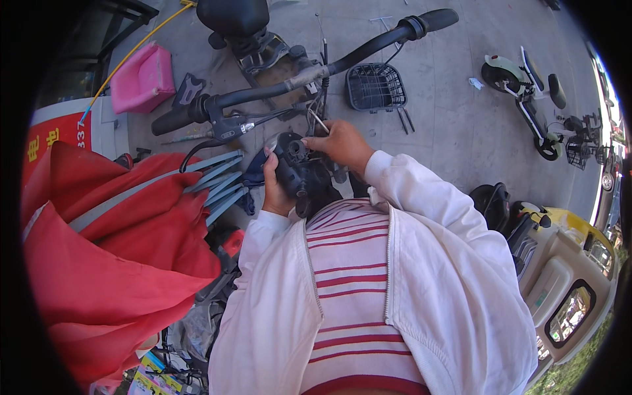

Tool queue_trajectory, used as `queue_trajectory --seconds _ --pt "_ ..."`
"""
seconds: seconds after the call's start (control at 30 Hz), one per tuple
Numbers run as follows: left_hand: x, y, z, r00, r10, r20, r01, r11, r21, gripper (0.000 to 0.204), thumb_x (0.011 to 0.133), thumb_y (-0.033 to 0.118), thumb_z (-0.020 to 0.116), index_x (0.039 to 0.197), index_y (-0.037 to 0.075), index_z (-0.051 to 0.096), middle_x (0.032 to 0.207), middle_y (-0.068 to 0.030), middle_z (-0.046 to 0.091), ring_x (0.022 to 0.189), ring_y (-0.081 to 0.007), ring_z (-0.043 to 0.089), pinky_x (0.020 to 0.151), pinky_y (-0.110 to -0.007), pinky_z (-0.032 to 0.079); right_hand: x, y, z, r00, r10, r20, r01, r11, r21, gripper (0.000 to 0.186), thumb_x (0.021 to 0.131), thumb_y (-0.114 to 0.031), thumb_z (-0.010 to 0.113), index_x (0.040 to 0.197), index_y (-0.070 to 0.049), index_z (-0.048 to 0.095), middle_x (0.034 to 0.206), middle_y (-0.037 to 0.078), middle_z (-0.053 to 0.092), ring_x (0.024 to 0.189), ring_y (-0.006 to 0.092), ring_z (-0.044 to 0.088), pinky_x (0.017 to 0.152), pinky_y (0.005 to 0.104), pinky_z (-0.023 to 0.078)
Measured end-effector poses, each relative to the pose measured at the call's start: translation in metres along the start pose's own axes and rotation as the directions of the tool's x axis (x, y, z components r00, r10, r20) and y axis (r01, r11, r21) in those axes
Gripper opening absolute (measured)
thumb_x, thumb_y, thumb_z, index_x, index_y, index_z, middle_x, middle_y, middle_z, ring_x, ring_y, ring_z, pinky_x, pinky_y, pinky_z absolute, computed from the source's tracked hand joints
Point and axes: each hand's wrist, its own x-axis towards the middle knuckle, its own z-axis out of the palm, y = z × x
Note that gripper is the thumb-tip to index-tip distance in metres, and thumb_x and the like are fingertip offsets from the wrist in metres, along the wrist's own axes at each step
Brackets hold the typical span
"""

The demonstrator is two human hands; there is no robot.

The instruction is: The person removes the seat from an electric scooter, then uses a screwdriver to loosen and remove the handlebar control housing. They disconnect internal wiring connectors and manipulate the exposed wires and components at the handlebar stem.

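Observation:
Just below the handlebar [306,79] of a bike, my left hand [275,187] grips the left side of a black plastic housing [294,172], its thumb along the edge. The housing looks like a headlight or display unit and has a round socket-like part on top. My right hand [345,146] is closed at the housing's upper right, fingers bent and thumb touching near the round part. A thin pale metal rod [318,120] sticks out from its fingers toward the handlebar stem; its full shape is hidden. Cables [322,89] run down beside the stem.
A folded red parasol [131,243] with grey ribs crowds my left. Beyond it stands a pink chair [141,79]. A black wire basket [376,87] lies on the paving past the handlebar. Scooters [526,92] and a beige vehicle [559,296] are on the right.

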Motion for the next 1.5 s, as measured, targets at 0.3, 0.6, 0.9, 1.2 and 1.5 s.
queue_trajectory --seconds 0.3,0.6,0.9,1.2,1.5 --pt "0.019 0.000 0.000 0.995 -0.043 -0.091 0.037 0.997 -0.071 0.060 0.092 0.053 0.044 0.127 0.004 0.051 0.119 -0.0136 0.061 0.109 -0.0266 0.061 0.097 -0.039 0.047 0.011 0.021 0.018 0.996 0.059 -0.064 -0.052 0.994 0.097 0.035 0.072 -0.026 0.080 0.067 0.003 0.060 0.060 0.015 0.059 0.054 0.0250 0.056 0.058 0.0385 0.046" --pt "0.017 0.004 -0.018 0.995 -0.075 -0.058 0.073 0.996 -0.049 0.060 0.090 0.054 0.046 0.126 0.006 0.052 0.117 -0.0138 0.062 0.105 -0.0267 0.063 0.092 -0.040 0.051 0.015 0.005 0.011 0.998 0.065 -0.009 -0.065 0.998 0.007 0.034 0.076 -0.028 0.078 0.077 0.003 0.064 0.067 0.016 0.062 0.061 0.0266 0.059 0.063 0.0385 0.047" --pt "0.036 -0.017 -0.019 0.994 -0.073 -0.086 0.066 0.995 -0.079 0.056 0.089 0.052 0.051 0.122 0.008 0.055 0.113 -0.0127 0.063 0.101 -0.0265 0.064 0.089 -0.040 0.052 0.019 0.039 0.008 1.000 -0.029 -0.007 0.029 0.999 0.025 0.035 0.076 -0.031 0.076 0.084 0.002 0.067 0.073 0.021 0.066 0.070 0.0354 0.066 0.069 0.0428 0.049" --pt "0.023 -0.004 -0.009 0.985 -0.158 -0.071 0.142 0.970 -0.196 0.064 0.086 0.061 0.050 0.126 0.011 0.054 0.119 -0.0126 0.062 0.107 -0.0280 0.062 0.093 -0.043 0.051 -0.003 -0.014 -0.018 0.883 -0.457 -0.109 0.396 0.848 -0.352 0.031 0.076 -0.020 0.074 0.103 -0.010 0.064 0.095 0.010 0.065 0.078 0.0355 0.065 0.066 0.0403 0.051" --pt "0.023 0.001 -0.014 0.996 -0.083 -0.027 0.081 0.994 -0.079 0.061 0.089 0.059 0.046 0.127 0.011 0.054 0.118 -0.0118 0.063 0.107 -0.0265 0.062 0.093 -0.041 0.052 -0.015 -0.032 -0.019 0.801 -0.484 0.352 0.598 0.648 -0.471 0.029 0.074 -0.016 0.071 0.102 -0.010 0.064 0.109 0.011 0.059 0.084 0.0350 0.064 0.071 0.0424 0.052"
